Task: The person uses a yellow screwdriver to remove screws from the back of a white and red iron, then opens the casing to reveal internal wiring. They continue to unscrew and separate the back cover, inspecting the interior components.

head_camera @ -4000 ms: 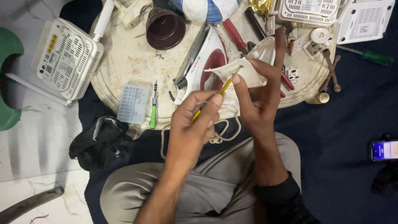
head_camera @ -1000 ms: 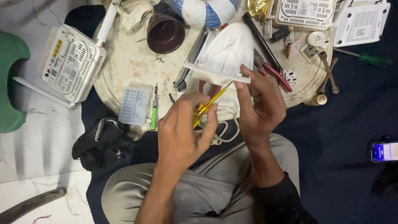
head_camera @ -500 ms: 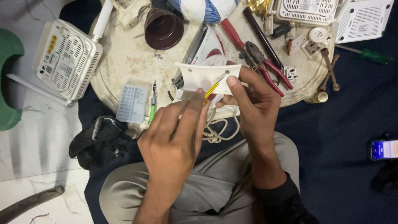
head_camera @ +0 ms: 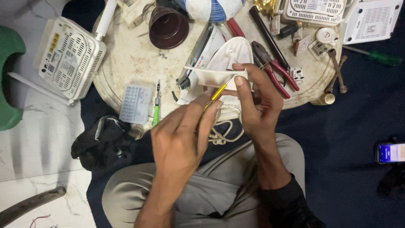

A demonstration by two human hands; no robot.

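Observation:
My right hand (head_camera: pixel 261 105) grips a flat white plastic cover (head_camera: pixel 206 77) by its right end, thumb under and fingers over it. My left hand (head_camera: pixel 181 135) pinches a thin yellow screwdriver (head_camera: pixel 217 93), and its tip touches the underside of the cover. Behind the cover a white clothes iron body (head_camera: pixel 234 50) lies on the round stone table (head_camera: pixel 130 59). Its pale braided cord (head_camera: pixel 223 131) loops down onto my lap between my hands.
On the table lie red-handled pliers (head_camera: pixel 276 71), a dark brown cup (head_camera: pixel 168 27), a small green screwdriver (head_camera: pixel 156 112), a grey bit case (head_camera: pixel 135 103) and switch parts. A white router (head_camera: pixel 69 57) overhangs the left edge. A black cloth (head_camera: pixel 101 141) and a phone (head_camera: pixel 390 153) lie on the floor.
Over four seconds the white iron part was turned and lowered in my right hand. My left hand moved the yellow screwdriver up until its tip met the flat cover.

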